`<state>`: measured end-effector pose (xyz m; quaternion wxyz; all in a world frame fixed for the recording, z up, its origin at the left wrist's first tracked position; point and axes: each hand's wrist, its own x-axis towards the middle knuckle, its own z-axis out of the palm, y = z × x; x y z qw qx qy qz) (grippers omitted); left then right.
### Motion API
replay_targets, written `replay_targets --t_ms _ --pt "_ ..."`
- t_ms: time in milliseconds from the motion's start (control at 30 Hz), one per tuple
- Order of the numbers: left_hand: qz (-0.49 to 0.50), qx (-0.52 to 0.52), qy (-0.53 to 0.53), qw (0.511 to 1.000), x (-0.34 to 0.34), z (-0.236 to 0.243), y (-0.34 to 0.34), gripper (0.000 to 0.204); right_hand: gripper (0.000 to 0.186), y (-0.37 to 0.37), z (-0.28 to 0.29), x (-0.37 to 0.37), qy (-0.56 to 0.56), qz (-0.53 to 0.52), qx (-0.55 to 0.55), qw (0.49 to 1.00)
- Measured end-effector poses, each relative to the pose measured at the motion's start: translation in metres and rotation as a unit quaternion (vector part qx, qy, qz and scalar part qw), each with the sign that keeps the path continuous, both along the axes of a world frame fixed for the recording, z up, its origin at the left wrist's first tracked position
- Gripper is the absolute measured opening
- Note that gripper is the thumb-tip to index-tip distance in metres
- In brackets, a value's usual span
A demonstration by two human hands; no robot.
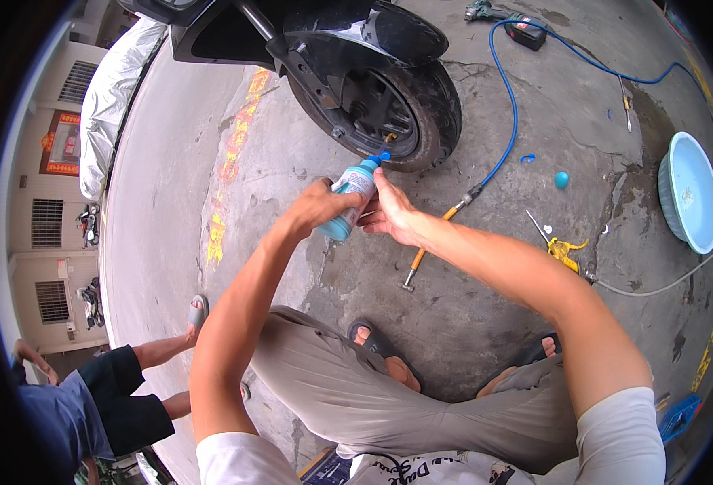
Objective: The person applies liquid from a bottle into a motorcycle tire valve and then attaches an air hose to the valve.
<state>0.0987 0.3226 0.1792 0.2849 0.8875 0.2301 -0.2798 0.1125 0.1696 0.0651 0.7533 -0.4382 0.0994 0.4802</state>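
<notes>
My left hand [321, 204] is closed around a light-blue plastic bottle [343, 223], which is tilted with its blue nozzle [383, 156] up. My right hand [391, 212] is at the bottle's other side, its thumb near the neck and its fingers curled at the body. The nozzle reaches the lower rim of the black front wheel [444, 113] of a scooter [308, 32], beside a small yellowish part at the rim. Whether it joins a valve there is too small to tell.
A blue air hose [513, 105] with an orange-handled end [430, 242] lies to the right. Around it are a cordless power tool [525, 32], a screwdriver [627, 111], a blue ball [562, 179], a yellow air gun [564, 251] and a light-blue basin [688, 194]. Another person [90, 404] stands at left.
</notes>
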Motion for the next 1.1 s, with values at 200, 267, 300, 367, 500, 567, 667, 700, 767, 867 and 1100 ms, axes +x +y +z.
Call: replay_targets --t_ms 200,267,300,367,500,567,667,700,767,867,1100 --pt "-0.016 -0.086 0.002 0.996 -0.008 -0.020 -0.001 0.089 0.082 0.004 0.011 -0.015 0.079 -0.087 0.051 0.992" --pt "0.029 -0.103 -0.009 0.994 -0.007 -0.029 -0.011 0.097 0.081 0.012 0.012 -0.016 0.110 -0.136 0.016 0.984" --pt "0.031 -0.102 -0.008 0.994 -0.005 -0.037 -0.013 0.097 0.081 0.020 0.011 -0.016 0.111 -0.134 0.017 0.985" --pt "-0.018 0.075 -0.049 0.996 -0.006 -0.060 -0.003 0.104 0.083 0.044 0.005 -0.021 0.147 -0.232 0.050 0.960" --pt "-0.054 0.130 -0.035 0.989 0.005 -0.052 -0.007 0.104 0.089 0.059 -0.009 -0.040 0.118 -0.243 0.064 0.961" --pt "-0.069 0.155 -0.040 0.985 0.006 -0.049 -0.010 0.103 0.090 0.059 -0.009 -0.044 0.125 -0.243 0.066 0.960" --pt "-0.085 0.177 -0.041 0.980 0.010 -0.044 -0.018 0.102 0.086 0.052 -0.009 -0.045 0.137 -0.227 0.095 0.960" --pt "-0.085 0.174 -0.037 0.980 0.011 -0.043 -0.020 0.101 0.086 0.050 -0.005 -0.043 0.126 -0.238 0.083 0.960" --pt "-0.088 0.174 -0.041 0.980 0.010 -0.043 -0.023 0.101 0.086 0.047 -0.003 -0.043 0.119 -0.251 0.071 0.958" --pt "-0.096 0.171 -0.065 0.978 0.012 -0.044 -0.022 0.101 0.087 0.046 -0.004 -0.037 0.078 -0.257 0.056 0.962" --pt "-0.098 0.167 -0.067 0.979 0.012 -0.044 -0.018 0.099 0.094 0.055 -0.010 -0.040 0.087 -0.267 0.029 0.959"
